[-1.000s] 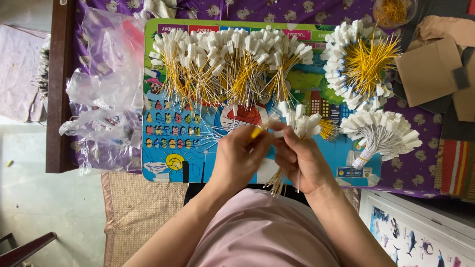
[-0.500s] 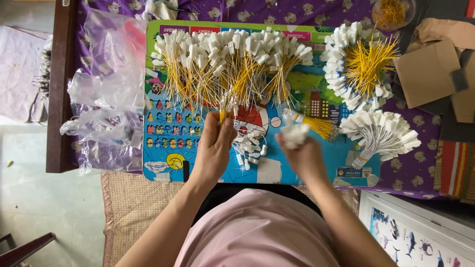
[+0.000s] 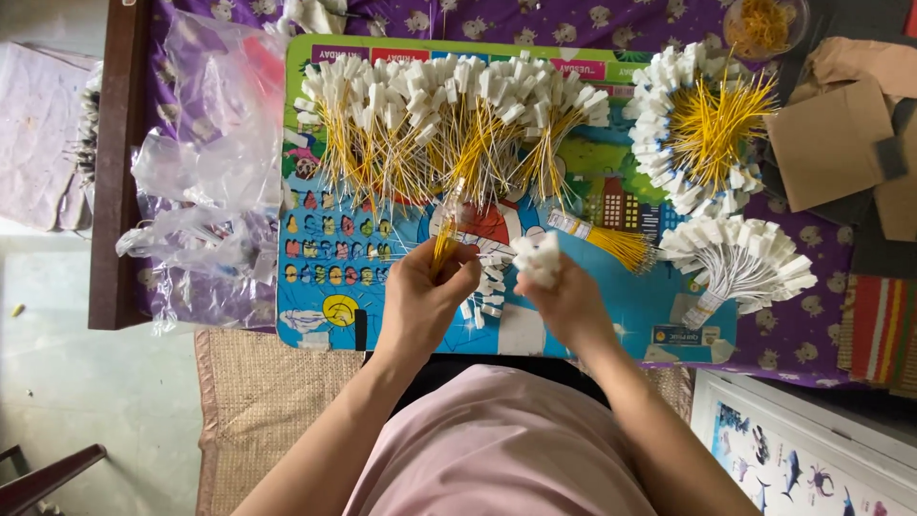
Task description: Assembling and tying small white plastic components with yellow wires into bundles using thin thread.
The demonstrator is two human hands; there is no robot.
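Purple patterned cloth point(image 3: 812, 334) covers the table, w/ a bright cartoon play mat point(image 3: 325, 277) laid on top as your work surface; crumpled clear plastic bags point(image 3: 205, 191) sit at its left edge.

Your hands have split apart vs half a sec ago, and a sec ago both were pressed together mid-mat working one bundle. Now your left hand point(image 3: 425, 301) has its fingers closed around a thin bunch of yellow wires point(image 3: 445, 229), sticking up out of the fist toward the back row. Your right hand point(image 3: 564, 296) is closed on a cluster of white tags point(image 3: 538, 258), held just above the mat. Between the two hands, a few loose white tags point(image 3: 487, 287) lie on the mat, about where they lay half a sec ago.

So, as a judgement: the joined bundle got separated, wires on one side and tag ends on the other.

Nothing else has shifted. Back row of tagged wire bundles point(image 3: 449, 124) lies along the far edge of the mat. Round fan of yellow wires point(image 3: 707, 124) sits at upper right, a white-wire fan point(image 3: 740, 258) below it, and a small banded yellow bundle point(image 3: 607, 239) just left of that. Cardboard pieces point(image 3: 831, 134) at far right, well apart from your hands.
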